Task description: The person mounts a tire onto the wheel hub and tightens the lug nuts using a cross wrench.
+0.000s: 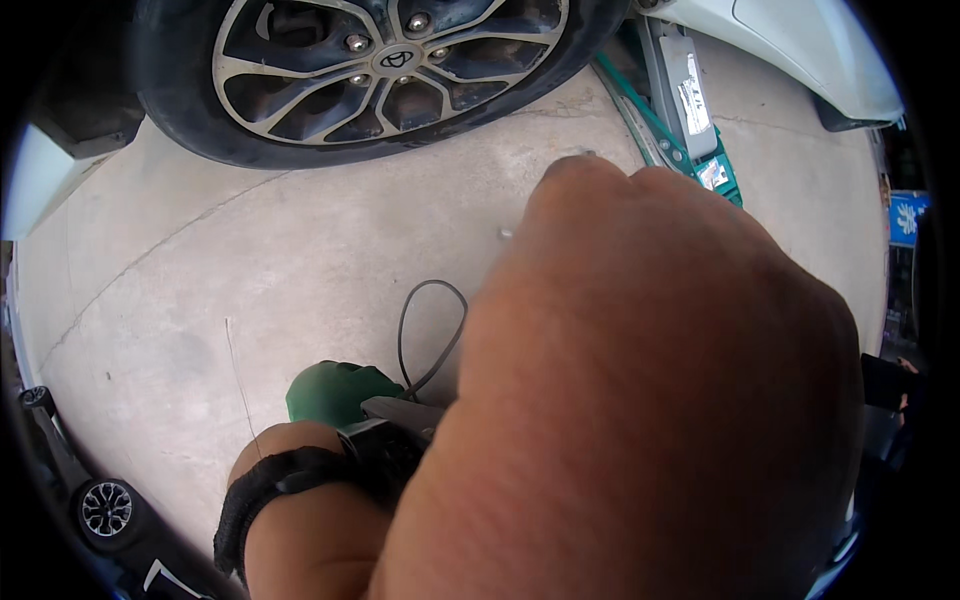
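My right hand [650,280] looms large across the middle and right, its fingers curled closed in front of the wheel; what they hold, if anything, is hidden. Below left is my left hand [285,445], mostly hidden behind my right arm, with a black band [270,485] at the wrist; its fingers do not show. Beside it lie a grey-and-black object [385,430], too covered to name, a looped dark cable [432,282] and a green rounded shape [335,390], possibly a clothed knee. A car wheel [390,120] with silver-and-dark spokes and exposed lug nuts fills the top.
A green-and-grey floor jack [685,95] reaches under the white car body [790,45] at upper right. The floor [190,270] is pale cracked concrete. Another car's wheel [107,507] shows at lower left. A blue sign [905,220] is at the far right edge.
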### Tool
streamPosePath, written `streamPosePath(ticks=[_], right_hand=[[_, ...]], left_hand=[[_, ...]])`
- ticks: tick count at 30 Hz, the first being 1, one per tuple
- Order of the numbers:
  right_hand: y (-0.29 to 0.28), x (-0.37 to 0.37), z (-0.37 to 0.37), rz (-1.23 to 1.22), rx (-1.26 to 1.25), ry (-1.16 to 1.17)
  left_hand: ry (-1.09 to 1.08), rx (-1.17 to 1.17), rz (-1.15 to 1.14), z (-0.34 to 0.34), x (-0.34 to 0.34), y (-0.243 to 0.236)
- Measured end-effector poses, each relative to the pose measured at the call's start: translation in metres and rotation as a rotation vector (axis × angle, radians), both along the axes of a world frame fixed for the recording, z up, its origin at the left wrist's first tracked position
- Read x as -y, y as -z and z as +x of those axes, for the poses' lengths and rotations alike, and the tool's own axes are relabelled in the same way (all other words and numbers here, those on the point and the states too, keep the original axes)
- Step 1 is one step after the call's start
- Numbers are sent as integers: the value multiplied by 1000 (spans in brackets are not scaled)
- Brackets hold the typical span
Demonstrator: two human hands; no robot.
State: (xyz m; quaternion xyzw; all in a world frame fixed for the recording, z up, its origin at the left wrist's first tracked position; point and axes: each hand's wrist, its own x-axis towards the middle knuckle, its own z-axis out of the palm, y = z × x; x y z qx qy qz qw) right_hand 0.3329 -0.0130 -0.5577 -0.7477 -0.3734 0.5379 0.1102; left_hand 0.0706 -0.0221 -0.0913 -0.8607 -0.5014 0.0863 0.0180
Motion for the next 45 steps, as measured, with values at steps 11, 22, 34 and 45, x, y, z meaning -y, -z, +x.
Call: streamPosePath(ticks=[11, 22, 34, 45], right_hand=[[18, 3, 22, 255, 162, -70], [-92, 7, -5, 225, 85, 54], [-205, 7, -34, 450, 197, -178], [-279, 47, -92, 595, 315, -171]], left_hand=[[-51, -52, -62, -4, 23, -2], [-42, -94, -59, 2, 28, -6], [-168, -132, -139, -33, 44, -3], [-298, 995, -1141, -200, 16, 170]])
